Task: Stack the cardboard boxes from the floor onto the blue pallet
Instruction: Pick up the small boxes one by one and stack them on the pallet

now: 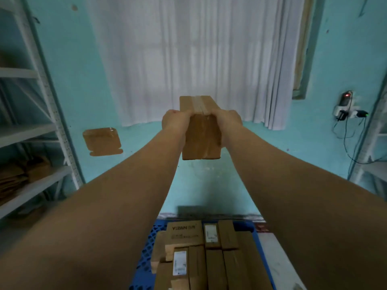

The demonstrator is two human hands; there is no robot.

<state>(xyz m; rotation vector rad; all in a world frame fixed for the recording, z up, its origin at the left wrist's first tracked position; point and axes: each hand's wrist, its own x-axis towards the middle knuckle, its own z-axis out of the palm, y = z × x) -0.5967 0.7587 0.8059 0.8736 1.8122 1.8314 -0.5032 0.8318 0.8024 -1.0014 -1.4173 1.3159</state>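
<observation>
On your far left a grey metal shelf rack point(31, 126) holds flattened brown cardboard on a lower shelf. Just right of it, a flat cardboard piece point(102, 141) is stuck on the turquoise wall. Your left hand point(174, 122) clamps one side of a taped cardboard box point(201, 132), held out at arm's length in the air, and your right hand point(228, 122) clamps the other side. Below, between your forearms, the blue pallet point(146, 258) carries a stack of boxes point(209, 258). On the right wall, a charger point(347, 107) trails cables.
</observation>
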